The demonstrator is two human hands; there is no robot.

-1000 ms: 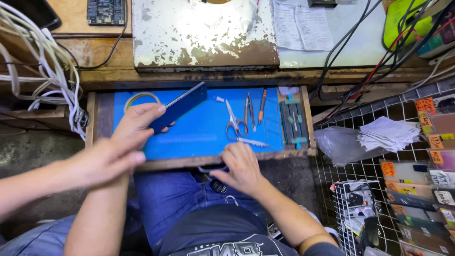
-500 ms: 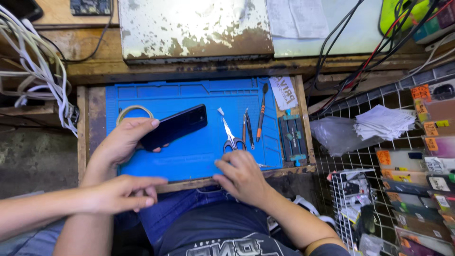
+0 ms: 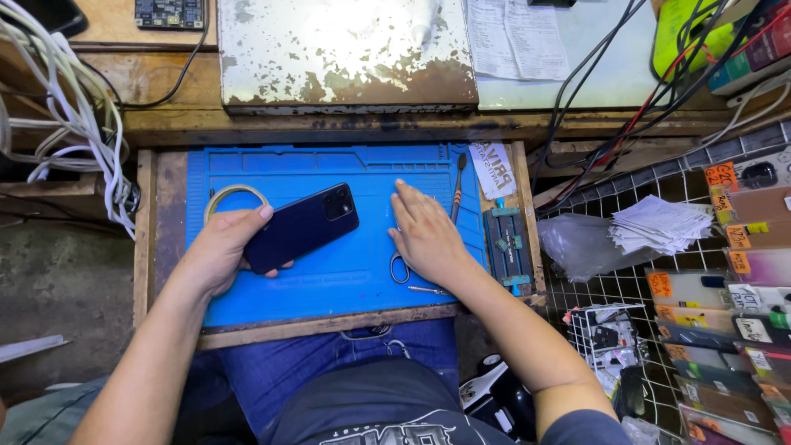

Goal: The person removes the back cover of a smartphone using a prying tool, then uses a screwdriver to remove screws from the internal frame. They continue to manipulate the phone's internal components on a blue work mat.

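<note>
Two hands over blue mat (image 3: 329, 284), left hand (image 3: 221, 251) fingers grasping dark phone (image 3: 301, 227), right hand (image 3: 424, 235) fingers released, perhaps covering scissors (image 3: 400, 269).

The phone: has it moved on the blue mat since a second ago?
Yes. The dark phone, held by the left hand, has come down toward the blue mat and sits nearer the tape roll.

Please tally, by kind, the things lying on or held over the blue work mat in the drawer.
Dark blue smartphone, held in the left hand: 1
Roll of tape: 1
Scissors, partly under the right hand: 1
Screwdriver: 1
Total: 4 on the blue mat; other small tools may be hidden under the right hand.
</note>
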